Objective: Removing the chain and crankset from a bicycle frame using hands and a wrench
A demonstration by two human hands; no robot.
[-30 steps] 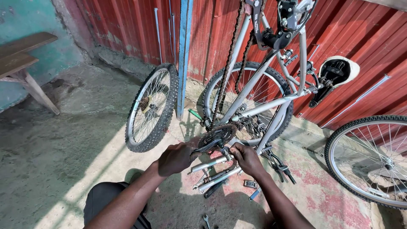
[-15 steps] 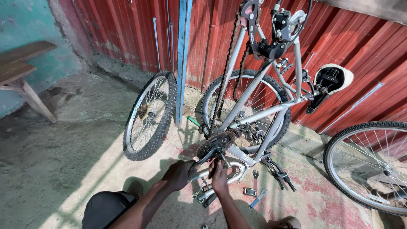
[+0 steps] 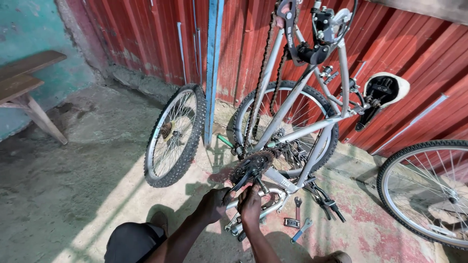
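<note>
A silver bicycle frame point(image 3: 292, 104) stands upended against the red wall, its chain point(image 3: 261, 83) hanging down to the chainring and crank point(image 3: 251, 168) near the ground. My left hand point(image 3: 213, 203) grips the lower frame tube just left of the crank. My right hand point(image 3: 251, 204) is closed around a black crank arm or tool right under the chainring; which one I cannot tell. Both hands almost touch each other.
A loose wheel point(image 3: 171, 136) leans by a blue post point(image 3: 212, 68). Another wheel point(image 3: 426, 192) stands at the right. Wrenches point(image 3: 298, 223) lie on the concrete beside the handlebar point(image 3: 325, 200). A white saddle point(image 3: 385, 92) points at the wall. A wooden bench point(image 3: 27, 85) is far left.
My right hand has slid left from the frame's right side to just under the chainring, beside my left hand. The view has shifted slightly.
</note>
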